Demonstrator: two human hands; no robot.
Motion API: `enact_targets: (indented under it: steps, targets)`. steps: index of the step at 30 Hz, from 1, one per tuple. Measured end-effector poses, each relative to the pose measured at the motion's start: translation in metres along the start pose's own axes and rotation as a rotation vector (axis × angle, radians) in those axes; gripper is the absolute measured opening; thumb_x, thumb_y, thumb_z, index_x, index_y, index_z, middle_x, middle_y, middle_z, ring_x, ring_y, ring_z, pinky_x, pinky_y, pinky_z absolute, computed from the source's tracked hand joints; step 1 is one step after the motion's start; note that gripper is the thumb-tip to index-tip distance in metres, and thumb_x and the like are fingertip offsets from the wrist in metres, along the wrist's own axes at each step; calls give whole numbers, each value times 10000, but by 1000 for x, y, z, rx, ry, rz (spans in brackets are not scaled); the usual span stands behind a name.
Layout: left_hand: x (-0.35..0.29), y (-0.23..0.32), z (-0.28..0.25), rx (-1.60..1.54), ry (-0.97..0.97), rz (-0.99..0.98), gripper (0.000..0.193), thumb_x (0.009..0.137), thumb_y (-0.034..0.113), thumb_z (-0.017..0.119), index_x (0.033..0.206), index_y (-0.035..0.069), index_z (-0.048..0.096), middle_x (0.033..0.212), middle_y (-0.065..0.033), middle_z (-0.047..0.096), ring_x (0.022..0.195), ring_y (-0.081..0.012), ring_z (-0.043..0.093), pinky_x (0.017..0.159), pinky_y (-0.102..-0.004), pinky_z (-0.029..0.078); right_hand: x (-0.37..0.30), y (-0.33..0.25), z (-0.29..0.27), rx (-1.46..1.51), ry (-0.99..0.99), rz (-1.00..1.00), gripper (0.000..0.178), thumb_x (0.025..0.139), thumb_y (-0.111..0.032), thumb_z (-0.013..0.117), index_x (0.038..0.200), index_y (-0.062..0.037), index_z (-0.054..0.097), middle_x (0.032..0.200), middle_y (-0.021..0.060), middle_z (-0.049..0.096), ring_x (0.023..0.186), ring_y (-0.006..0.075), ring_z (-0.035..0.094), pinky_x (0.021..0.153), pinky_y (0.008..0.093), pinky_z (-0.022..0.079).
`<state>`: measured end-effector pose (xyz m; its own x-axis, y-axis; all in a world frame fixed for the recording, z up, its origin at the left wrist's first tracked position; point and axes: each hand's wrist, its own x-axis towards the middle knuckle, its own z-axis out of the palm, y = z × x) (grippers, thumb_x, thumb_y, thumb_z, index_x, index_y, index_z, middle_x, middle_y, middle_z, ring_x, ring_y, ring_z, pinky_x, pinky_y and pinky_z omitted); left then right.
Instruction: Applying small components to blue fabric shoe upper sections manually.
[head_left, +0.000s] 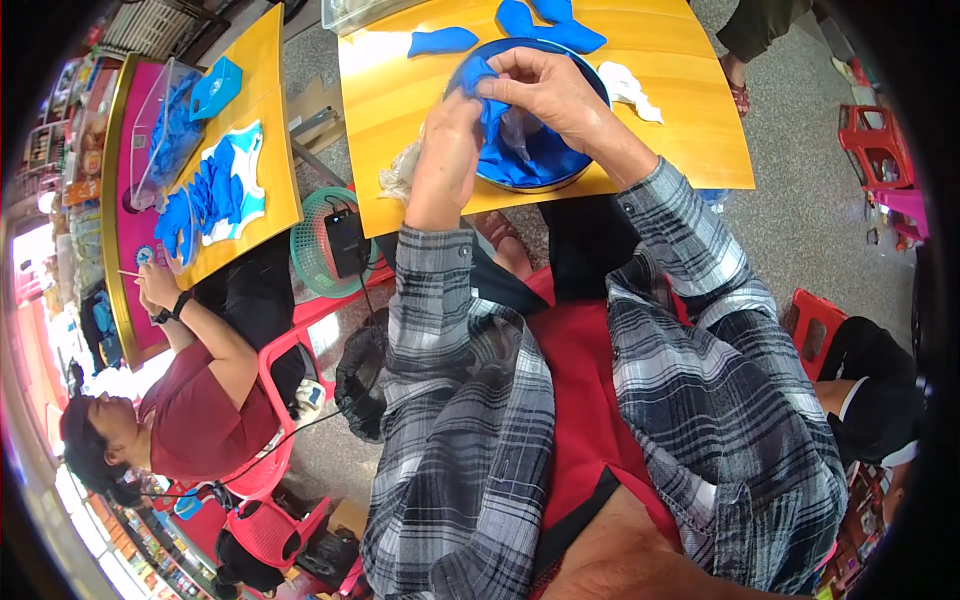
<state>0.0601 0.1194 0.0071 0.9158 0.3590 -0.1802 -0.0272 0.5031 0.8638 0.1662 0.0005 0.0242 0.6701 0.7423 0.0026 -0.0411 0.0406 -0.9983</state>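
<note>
Over a round blue tub point(597, 84) on the yellow table, both hands meet at a small blue fabric piece point(478, 72). My left hand point(447, 150) pinches it from the near left, its fingertips partly hidden behind the cloth. With thumb and forefinger together, my right hand point(553, 92) grips the same piece from the right. Blue cloth point(510, 166) lies inside the tub, with a whitish translucent strip point(517, 135) hanging or lying below my hands. White fluffy material point(630, 92) sits right of the tub, and a paler clump point(398, 175) is beside my left wrist.
Plump blue fabric pieces point(443, 41) lie beyond the tub, near a clear plastic box point(365, 12). On the left, a seated person point(205, 420) works at another yellow table point(268, 90) holding blue pieces. A green basket point(312, 262) and red stools point(872, 145) stand around.
</note>
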Motion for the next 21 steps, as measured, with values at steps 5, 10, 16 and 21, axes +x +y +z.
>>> enact_targets:
  steps: [5, 10, 16, 21]
  targets:
    - [-5, -3, 20, 127, 84, 214, 347, 936, 91, 448, 1257, -35, 483, 1151, -75, 582, 1064, -153, 544, 979, -307, 405, 1, 0, -1, -26, 9, -24, 215, 851, -192, 725, 999, -48, 665, 800, -14, 625, 697, 49, 566, 609, 185, 459]
    - [-4, -8, 24, 279, 76, 300, 441, 896, 62, 572, 1296, -65, 437, 1171, -115, 588, 1081, -164, 559, 900, -277, 462, 4, 4, -2, -82, 98, -96, 178, 816, -136, 725, 947, -25, 679, 794, 17, 657, 697, 74, 596, 612, 209, 473]
    - [7, -20, 19, 90, 175, 246, 367, 889, 20, 567, 1234, -63, 471, 1081, -115, 608, 959, -150, 590, 816, -255, 484, 13, 1, -4, -232, 23, 20, 237, 877, -212, 671, 1036, -36, 676, 825, 18, 661, 720, 73, 600, 600, 211, 476]
    - [16, -22, 18, 14, 259, 318, 210, 915, 64, 531, 1095, -41, 508, 961, -99, 613, 791, -149, 604, 706, -261, 511, 20, -7, -17, -23, -137, 64, 297, 921, -274, 627, 1116, -53, 665, 938, 11, 647, 817, 70, 590, 641, 228, 493]
